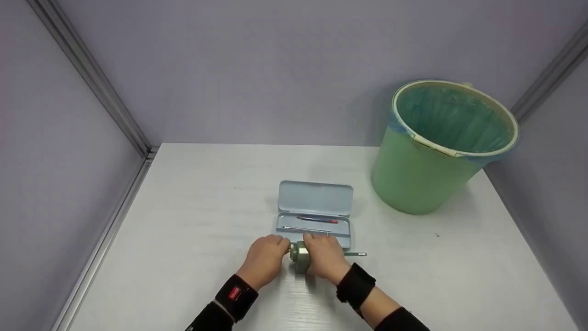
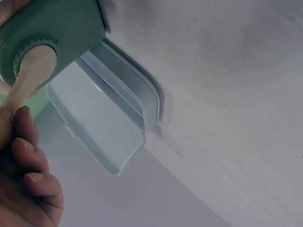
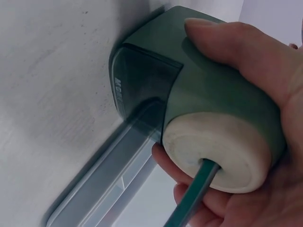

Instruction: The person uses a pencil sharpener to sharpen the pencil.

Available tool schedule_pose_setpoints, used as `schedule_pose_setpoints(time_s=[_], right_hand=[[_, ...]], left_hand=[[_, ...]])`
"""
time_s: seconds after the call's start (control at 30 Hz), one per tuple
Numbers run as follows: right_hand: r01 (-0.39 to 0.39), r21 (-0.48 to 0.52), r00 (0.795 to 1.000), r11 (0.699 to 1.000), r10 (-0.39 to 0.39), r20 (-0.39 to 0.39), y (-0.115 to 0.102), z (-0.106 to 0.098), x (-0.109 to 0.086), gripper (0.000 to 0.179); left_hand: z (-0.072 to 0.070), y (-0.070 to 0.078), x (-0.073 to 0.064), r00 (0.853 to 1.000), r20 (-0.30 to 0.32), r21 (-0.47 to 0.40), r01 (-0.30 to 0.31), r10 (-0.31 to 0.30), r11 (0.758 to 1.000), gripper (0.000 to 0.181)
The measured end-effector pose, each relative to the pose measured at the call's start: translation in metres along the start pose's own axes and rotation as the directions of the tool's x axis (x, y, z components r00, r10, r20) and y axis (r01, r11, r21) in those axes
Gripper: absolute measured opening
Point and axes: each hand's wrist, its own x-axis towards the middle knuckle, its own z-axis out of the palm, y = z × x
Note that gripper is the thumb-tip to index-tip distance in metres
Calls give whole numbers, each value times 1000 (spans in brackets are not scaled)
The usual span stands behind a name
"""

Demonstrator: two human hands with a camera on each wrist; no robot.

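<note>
A green hand-crank pencil sharpener (image 1: 301, 258) sits on the white table in front of me. My right hand (image 1: 327, 258) grips its body, thumb across the top in the right wrist view. A green pencil (image 3: 191, 198) is stuck in the hole of the sharpener's cream-coloured end, its eraser end pointing right in the head view. On the opposite side, my left hand (image 1: 265, 258) holds the sharpener's pale crank (image 2: 39, 66) with curled fingers; the far end of the crank is hidden by them. Right behind the sharpener lies an open light-blue pencil case (image 1: 316, 197).
Inside the case are a dark pen with a red end (image 1: 318, 219) and a thin silvery stick (image 1: 305, 229). A green bin (image 1: 415, 179) with a liner stands at the back right of the table. Grey panels enclose the table's back and sides.
</note>
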Motion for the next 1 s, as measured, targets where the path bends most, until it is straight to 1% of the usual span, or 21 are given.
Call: schedule_pose_setpoints(time_s=[0.13,0.23,0.3,0.37,0.47,0.57,0.63,0.7,0.8,0.83,0.9,0.97,1.0], right_hand=[[-15,17,1000,1000,15,-4,1,0,0,51],[-14,21,1000,1000,14,0,1,1,0,51],[-14,25,1000,1000,14,8,1,2,1,50],[-15,23,1000,1000,15,10,1,1,0,50],[-15,25,1000,1000,15,10,1,0,0,51],[-6,20,1000,1000,6,-3,0,0,0,51],[2,22,1000,1000,-2,-11,0,0,-1,50],[10,24,1000,1000,-10,-11,0,0,-1,49],[20,41,1000,999,-20,-3,1,1,-1,45],[20,45,1000,999,-20,1,2,1,-1,44],[26,46,1000,999,-26,3,3,1,-1,42],[34,47,999,998,-34,7,4,0,-1,41],[38,45,999,998,-38,9,4,-1,-1,41]], left_hand=[[0,5,-13,999,-20,-51,-41,40,998,9],[1,7,-21,998,-1,-92,-56,56,994,10],[1,7,-25,998,27,-116,-59,62,991,11],[2,7,-26,995,72,-137,-60,70,989,10],[4,5,-25,988,143,-159,-44,67,986,7],[10,2,-26,971,229,-165,-27,65,986,7],[16,1,-26,954,295,-167,-3,53,986,8],[23,0,-24,932,359,-154,16,41,988,12],[30,-3,-18,911,413,-111,45,5,993,19],[32,-4,-15,906,423,-90,42,0,995,20],[35,-6,-10,903,429,-42,20,0,999,19],[38,-8,-4,903,429,-1,-5,5,1000,16],[40,-10,-2,906,423,23,-23,11,999,14]])
